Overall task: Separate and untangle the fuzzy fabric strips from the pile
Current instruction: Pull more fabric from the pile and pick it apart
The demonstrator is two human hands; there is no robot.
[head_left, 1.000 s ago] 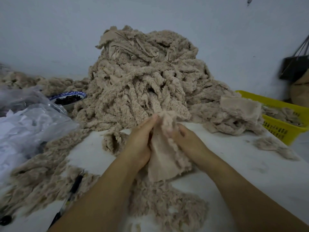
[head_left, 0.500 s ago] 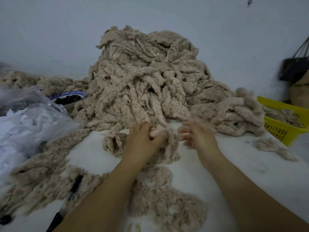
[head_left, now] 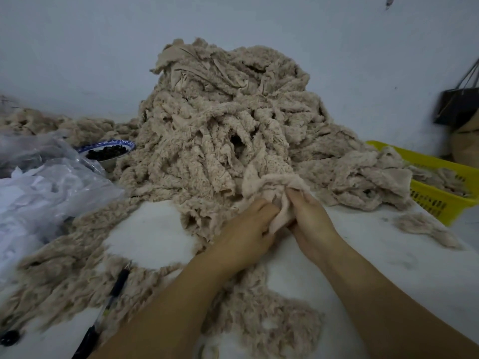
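A bowl (head_left: 106,151) of dark bits is sitting on the table (head_left: 150,229), just beside the big pile (head_left: 220,120) of fuzzy strips. The left hand (head_left: 248,229) is pinching one strip (head_left: 272,187) at the pile's front, and the right hand (head_left: 311,218) is pinching it too, close together. Pulling hard could be dragging the tangled pile down, bumping the bowl or ripping the strip.

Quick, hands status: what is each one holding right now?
Left hand: grips the fuzzy fabric strip.
Right hand: pinches the same strip.
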